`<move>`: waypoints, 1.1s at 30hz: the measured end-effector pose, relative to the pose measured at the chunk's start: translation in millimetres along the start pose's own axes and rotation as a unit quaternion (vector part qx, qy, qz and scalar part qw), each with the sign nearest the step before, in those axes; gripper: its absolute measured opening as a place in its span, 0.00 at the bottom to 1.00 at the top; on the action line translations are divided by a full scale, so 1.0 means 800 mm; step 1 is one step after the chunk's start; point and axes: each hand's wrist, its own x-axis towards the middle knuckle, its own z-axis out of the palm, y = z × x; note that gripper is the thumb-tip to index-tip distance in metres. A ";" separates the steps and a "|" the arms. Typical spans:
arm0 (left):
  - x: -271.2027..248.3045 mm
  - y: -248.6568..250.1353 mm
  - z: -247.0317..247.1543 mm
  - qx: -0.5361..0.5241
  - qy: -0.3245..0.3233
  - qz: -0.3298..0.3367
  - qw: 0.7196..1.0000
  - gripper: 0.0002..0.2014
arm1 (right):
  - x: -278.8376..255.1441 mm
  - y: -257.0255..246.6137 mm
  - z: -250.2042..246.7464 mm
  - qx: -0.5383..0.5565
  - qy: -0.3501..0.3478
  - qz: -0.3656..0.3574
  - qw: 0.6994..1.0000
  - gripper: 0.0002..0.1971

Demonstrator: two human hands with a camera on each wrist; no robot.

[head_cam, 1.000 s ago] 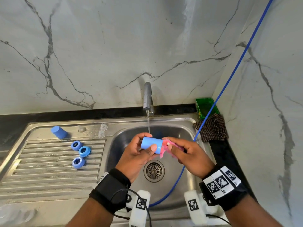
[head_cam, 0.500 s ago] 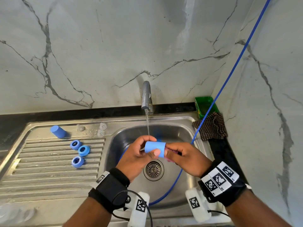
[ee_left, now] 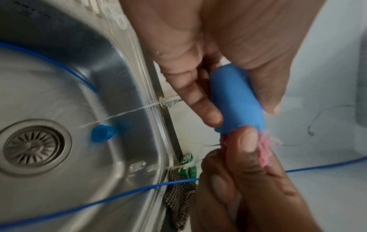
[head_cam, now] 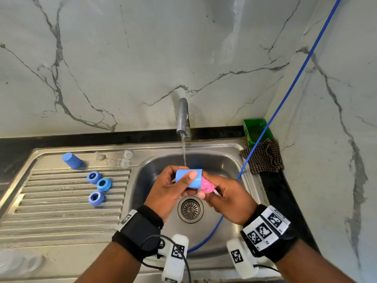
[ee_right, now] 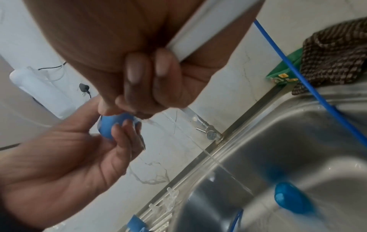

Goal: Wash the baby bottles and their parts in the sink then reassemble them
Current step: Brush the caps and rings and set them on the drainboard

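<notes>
The left hand (head_cam: 167, 190) held its grip clamped on a blue bottle cap (head_cam: 188, 178), thumb on top and fingers curled beneath, the cap lying sideways with its open end toward the right hand (head_cam: 228, 198). The right hand's grip was clamped on a pink cloth (head_cam: 207, 185), bunched and pushed into the cap's mouth; from the left wrist view the cloth (ee_left: 264, 150) looked frayed and wet at the rim of the cap (ee_left: 236, 100). Both hands were over the sink basin (head_cam: 224, 160), just in front of the thin stream falling from the tap (head_cam: 183, 117), with the drain (head_cam: 190, 209) below them. A second blue cap (ee_left: 102, 133) lay on the basin floor beyond the drain, near the back wall. A blue cable (head_cam: 285, 94) ran down from the upper right, across the basin under the hands. Left of the grip, on the ribbed steel draining board (head_cam: 51, 201), sat three blue rings (head_cam: 104, 184), another blue cap (head_cam: 72, 160) standing farther back, and small clear teats (head_cam: 125, 160) near the basin's edge. Right of the grip, on the black desk (head_cam: 273, 180), a checked rag (head_cam: 263, 158) lay against a green box (head_cam: 257, 129) in the corner. The walls (head_cam: 122, 58) were white marble with grey veins
</notes>
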 end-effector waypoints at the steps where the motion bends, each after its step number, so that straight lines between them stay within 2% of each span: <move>1: 0.000 0.002 0.001 0.025 0.009 0.010 1.000 0.26 | 0.000 -0.001 0.003 -0.013 0.017 -0.012 1.000 0.19; 3: 0.000 0.008 0.002 0.087 0.020 0.040 0.995 0.25 | 0.000 -0.002 0.009 -0.006 0.038 -0.025 0.999 0.19; 4: 0.000 0.010 0.002 0.110 0.005 0.066 0.992 0.24 | 0.002 -0.002 0.009 0.009 0.046 -0.022 0.999 0.18; 7: 0.000 0.012 -0.007 0.184 -0.099 0.170 0.963 0.24 | 0.007 0.001 0.002 0.110 0.035 0.027 0.993 0.18; 9: 0.002 0.013 -0.016 0.230 -0.145 0.209 0.939 0.20 | 0.006 0.005 -0.003 0.146 0.004 0.046 0.988 0.18; 12: 0.000 0.017 -0.016 0.211 -0.156 0.165 0.951 0.14 | 0.003 0.007 -0.004 0.125 -0.002 0.058 0.990 0.16; 14: -0.002 0.020 -0.009 0.209 -0.122 0.123 0.962 0.11 | 0.004 0.005 -0.001 0.080 0.026 0.033 0.996 0.17; 17: -0.006 0.027 0.005 0.251 -0.048 0.060 0.965 0.21 | 0.002 0.009 0.005 0.010 0.059 -0.008 0.998 0.19; 19: -0.002 0.028 0.005 0.264 -0.036 0.034 0.963 0.28 | 0.000 0.012 0.008 0.004 0.065 -0.019 0.998 0.16; 21: 0.004 0.025 0.001 0.253 -0.064 0.050 0.964 0.34 | -0.001 0.012 0.010 0.043 0.063 -0.007 0.997 0.14; 23: 0.009 0.019 -0.006 0.257 -0.094 0.115 0.955 0.36 | 0.001 0.018 0.008 0.075 0.055 0.013 0.996 0.17; 27: 0.013 0.020 -0.026 0.278 -0.179 0.205 0.921 0.21 | 0.003 0.018 0.003 0.118 0.018 0.031 0.992 0.21; 29: 0.010 0.016 -0.029 0.295 -0.178 0.192 0.919 0.18 | 0.002 0.020 -0.002 0.108 0.014 0.033 0.993 0.20; 33: 0.005 0.018 -0.012 0.246 -0.076 0.085 0.962 0.24 | 0.004 0.014 0.003 0.020 0.045 0.014 0.999 0.16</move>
